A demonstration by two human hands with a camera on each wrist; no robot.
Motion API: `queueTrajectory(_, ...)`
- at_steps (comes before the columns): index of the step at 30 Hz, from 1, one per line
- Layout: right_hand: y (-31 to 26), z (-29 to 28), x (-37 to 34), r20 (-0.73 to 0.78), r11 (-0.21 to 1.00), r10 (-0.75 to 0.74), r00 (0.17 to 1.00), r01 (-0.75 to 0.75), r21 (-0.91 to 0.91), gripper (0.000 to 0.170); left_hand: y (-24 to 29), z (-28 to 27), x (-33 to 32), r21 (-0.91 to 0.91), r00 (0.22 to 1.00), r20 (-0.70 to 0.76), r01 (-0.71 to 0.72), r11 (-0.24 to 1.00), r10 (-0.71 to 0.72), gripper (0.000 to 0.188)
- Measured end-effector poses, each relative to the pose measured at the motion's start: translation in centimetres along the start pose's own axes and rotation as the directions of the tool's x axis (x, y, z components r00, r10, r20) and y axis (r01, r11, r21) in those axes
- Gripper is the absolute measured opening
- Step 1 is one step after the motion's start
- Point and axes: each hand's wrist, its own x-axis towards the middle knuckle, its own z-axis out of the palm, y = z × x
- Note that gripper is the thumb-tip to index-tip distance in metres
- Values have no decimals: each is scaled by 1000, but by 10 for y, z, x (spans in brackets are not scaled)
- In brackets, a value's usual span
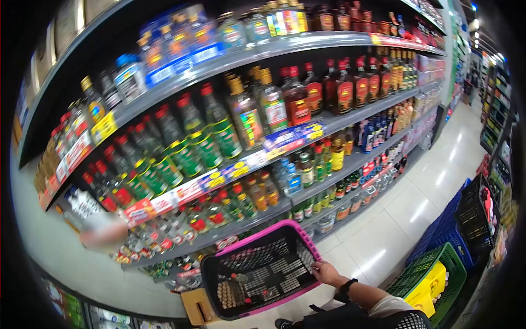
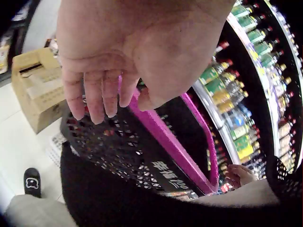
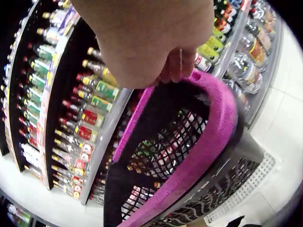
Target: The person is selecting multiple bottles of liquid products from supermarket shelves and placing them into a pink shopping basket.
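Observation:
A black plastic shopping basket (image 1: 257, 268) with a pink rim stands out in front of me, tilted in the head view. My right hand (image 1: 327, 273) grips the pink rim at its right end. In the right wrist view the fingers (image 3: 177, 66) of that hand curl over the rim's corner. My left hand (image 2: 137, 56) shows in the left wrist view with fingers loosely extended and nothing held, overlapping the basket there. Inside the basket lie a pack of brown round items (image 1: 227, 294) and small clear things with red caps (image 1: 249, 300).
Shelves of liquor bottles (image 1: 219, 131) run along the left. A cardboard box (image 1: 198, 306) stands on the floor beside the basket. To my right are a green basket (image 1: 455, 257) with a yellow sign and a blue one (image 1: 438, 230). The tiled aisle (image 1: 416, 203) stretches ahead.

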Motion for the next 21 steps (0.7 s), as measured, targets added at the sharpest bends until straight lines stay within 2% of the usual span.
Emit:
queueTrajectory(1,5,-31,-5,-56,999,39,998,-39,5,18,16,25,14,89,967,-3,-253,963,254,29)
queueTrajectory(2,26,-47,-13,-137,997,70,988,-63,53,17,37,42,31,368,960,38,-270,890,276,26)
queueTrajectory(3,48,-58,-25,-216,991,102,971,-82,103,16,101,68,38,614,953,82,-278,739,291,24)
queueTrajectory(5,93,-98,-58,-185,983,173,967,-159,91,16,183,138,49,532,901,80,-400,746,427,22)
queueTrajectory(6,119,-119,-75,-90,955,282,955,-271,117,19,238,182,55,488,893,66,-418,766,445,25)
queueTrajectory(7,147,-131,-94,-40,941,324,945,-317,115,22,274,214,55,453,890,49,-425,784,454,27)
queueTrajectory(8,171,-148,-109,25,899,419,907,-419,126,25,271,243,90,389,919,83,-385,837,385,26)
queueTrajectory(9,196,-165,-124,49,906,412,910,-415,85,25,290,276,112,326,941,122,-338,883,315,24)
queueTrajectory(10,217,-180,-140,44,886,454,890,-456,84,24,301,304,119,280,893,167,-449,848,418,24)
queueTrajectory(11,229,-193,-157,39,864,494,868,-496,83,24,351,338,116,229,831,205,-554,801,517,25)
queueTrajectory(13,241,-217,-183,130,690,704,699,-715,109,31,407,385,121,217,781,303,-615,758,546,24)
queueTrajectory(14,240,-226,-200,17,779,598,801,-587,220,28,439,407,118,225,765,324,-633,740,556,24)
queueTrajectory(15,254,-229,-210,52,767,605,795,-598,233,29,469,427,115,233,749,345,-652,722,565,24)
queueTrajectory(16,249,-235,-215,66,768,600,797,-597,230,30,492,442,119,206,692,369,-711,672,620,24)
queueTrajectory(17,264,-227,-221,151,711,635,758,-649,269,33,512,456,122,177,631,389,-766,618,671,24)
queueTrajectory(18,279,-223,-228,206,753,609,766,-640,154,39,534,469,122,152,579,372,-809,567,726,23)
queueTrajectory(19,294,-214,-235,232,747,607,760,-645,160,47,557,480,124,132,518,356,-852,507,778,23)
queueTrajectory(21,244,-250,-234,235,667,672,702,-712,220,48,600,499,128,63,488,344,-864,499,802,23)
